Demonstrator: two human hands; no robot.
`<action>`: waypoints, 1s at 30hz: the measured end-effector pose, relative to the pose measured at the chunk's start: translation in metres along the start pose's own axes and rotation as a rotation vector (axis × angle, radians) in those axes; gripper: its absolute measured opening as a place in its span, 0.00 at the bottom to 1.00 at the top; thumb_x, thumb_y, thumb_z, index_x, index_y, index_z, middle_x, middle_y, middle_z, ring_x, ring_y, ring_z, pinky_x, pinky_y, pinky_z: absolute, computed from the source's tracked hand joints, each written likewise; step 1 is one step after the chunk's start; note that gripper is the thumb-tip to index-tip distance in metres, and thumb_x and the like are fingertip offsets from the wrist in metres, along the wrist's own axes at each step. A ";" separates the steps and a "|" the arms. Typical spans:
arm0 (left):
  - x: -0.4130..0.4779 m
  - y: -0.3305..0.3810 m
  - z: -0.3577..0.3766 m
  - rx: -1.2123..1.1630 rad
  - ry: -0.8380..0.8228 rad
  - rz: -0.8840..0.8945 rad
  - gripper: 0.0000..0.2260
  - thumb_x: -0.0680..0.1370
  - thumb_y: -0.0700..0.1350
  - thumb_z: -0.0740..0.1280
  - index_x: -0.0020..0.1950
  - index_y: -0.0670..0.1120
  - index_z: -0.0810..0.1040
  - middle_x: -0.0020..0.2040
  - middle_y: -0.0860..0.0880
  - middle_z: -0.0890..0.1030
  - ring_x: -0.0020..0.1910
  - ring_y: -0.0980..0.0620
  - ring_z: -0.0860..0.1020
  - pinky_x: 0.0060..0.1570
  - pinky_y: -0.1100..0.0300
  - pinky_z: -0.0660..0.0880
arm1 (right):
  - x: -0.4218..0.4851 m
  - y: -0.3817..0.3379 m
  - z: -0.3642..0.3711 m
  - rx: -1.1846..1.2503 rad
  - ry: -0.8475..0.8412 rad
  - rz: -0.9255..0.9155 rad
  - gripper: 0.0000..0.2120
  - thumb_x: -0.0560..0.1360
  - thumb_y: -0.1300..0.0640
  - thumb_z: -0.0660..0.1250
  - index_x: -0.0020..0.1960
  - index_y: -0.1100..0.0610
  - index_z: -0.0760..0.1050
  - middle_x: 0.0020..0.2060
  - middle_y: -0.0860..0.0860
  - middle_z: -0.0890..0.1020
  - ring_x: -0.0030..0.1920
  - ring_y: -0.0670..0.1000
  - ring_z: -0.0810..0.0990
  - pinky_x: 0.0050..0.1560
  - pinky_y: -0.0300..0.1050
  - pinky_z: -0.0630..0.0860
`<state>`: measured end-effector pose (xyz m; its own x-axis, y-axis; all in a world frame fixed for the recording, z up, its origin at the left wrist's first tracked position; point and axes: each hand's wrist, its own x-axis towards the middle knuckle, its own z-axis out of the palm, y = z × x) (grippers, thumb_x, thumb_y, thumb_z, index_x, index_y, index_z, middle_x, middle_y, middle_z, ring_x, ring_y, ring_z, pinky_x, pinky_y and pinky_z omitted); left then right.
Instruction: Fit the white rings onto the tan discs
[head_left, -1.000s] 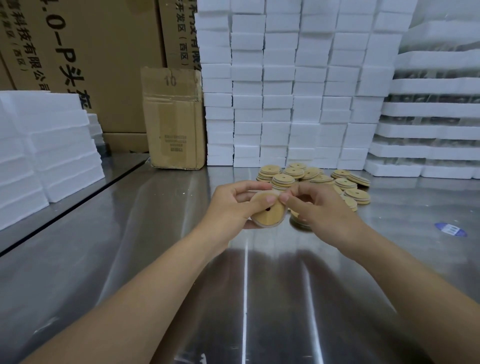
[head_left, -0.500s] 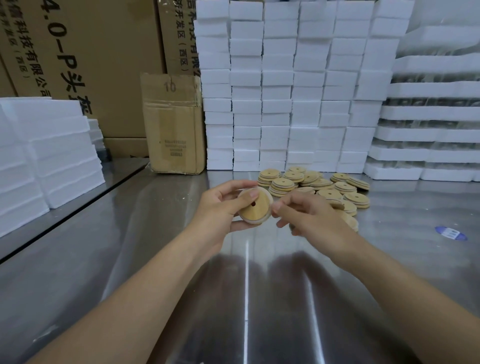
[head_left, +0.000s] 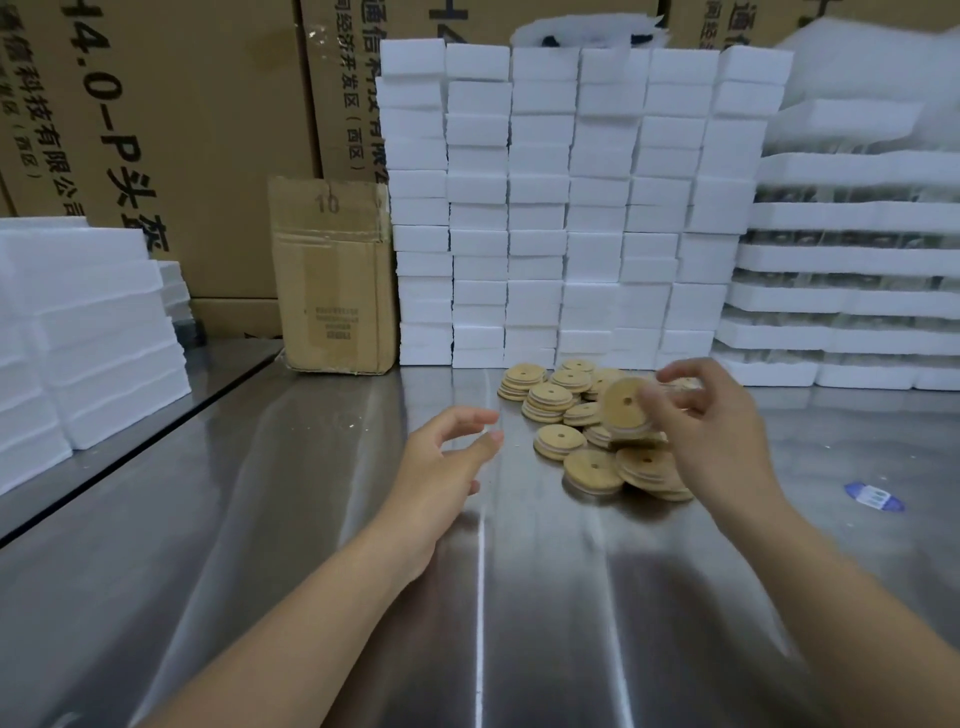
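Tan disc (head_left: 619, 415) upright, face toward viewer

Your right hand (head_left: 717, 441) is motion-blurred — its fingers cover the 3 o'clock edge of the disc (head_left: 621, 410) and part of the pile (head_left: 550, 402) behind. Blue label (head_left: 874, 496) at 3 o'clock — print unreadable. Both forearms (head_left: 291, 623) cut off at 6 o'clock.

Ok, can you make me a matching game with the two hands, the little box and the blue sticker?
Things:
1. left hand
2. right hand
3. cardboard box
4. blue sticker

Where or how:
A. lying flat on the table, far right
B. pinching a tan disc
C. empty, fingers relaxed
D. standing left of the white blocks

Pairs: 1-C, 2-B, 3-D, 4-A
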<state>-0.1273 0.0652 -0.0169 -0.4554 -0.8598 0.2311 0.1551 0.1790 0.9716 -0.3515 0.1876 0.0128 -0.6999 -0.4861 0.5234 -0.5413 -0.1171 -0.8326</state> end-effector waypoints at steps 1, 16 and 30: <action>0.000 -0.001 0.000 0.019 0.016 -0.006 0.05 0.82 0.46 0.73 0.55 0.56 0.86 0.56 0.59 0.85 0.56 0.55 0.85 0.50 0.58 0.80 | 0.006 0.008 -0.008 -0.013 0.061 0.044 0.07 0.77 0.49 0.74 0.49 0.45 0.77 0.40 0.50 0.87 0.43 0.52 0.85 0.45 0.53 0.81; 0.014 -0.011 0.003 0.152 0.090 -0.076 0.09 0.82 0.40 0.71 0.48 0.52 0.88 0.47 0.51 0.85 0.44 0.59 0.83 0.34 0.65 0.77 | 0.011 0.045 -0.003 -0.535 -0.150 0.204 0.22 0.81 0.33 0.60 0.43 0.50 0.78 0.42 0.45 0.82 0.48 0.55 0.80 0.47 0.51 0.74; 0.022 -0.020 0.003 0.163 0.101 -0.111 0.10 0.81 0.39 0.72 0.44 0.52 0.87 0.34 0.45 0.81 0.26 0.52 0.74 0.31 0.61 0.73 | 0.008 0.037 0.000 -0.735 -0.136 0.068 0.23 0.70 0.25 0.67 0.43 0.45 0.71 0.40 0.43 0.80 0.45 0.49 0.79 0.43 0.50 0.77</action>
<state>-0.1432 0.0442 -0.0306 -0.3705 -0.9206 0.1237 -0.0383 0.1482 0.9882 -0.3768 0.1790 -0.0134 -0.7051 -0.5800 0.4080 -0.7039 0.5027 -0.5018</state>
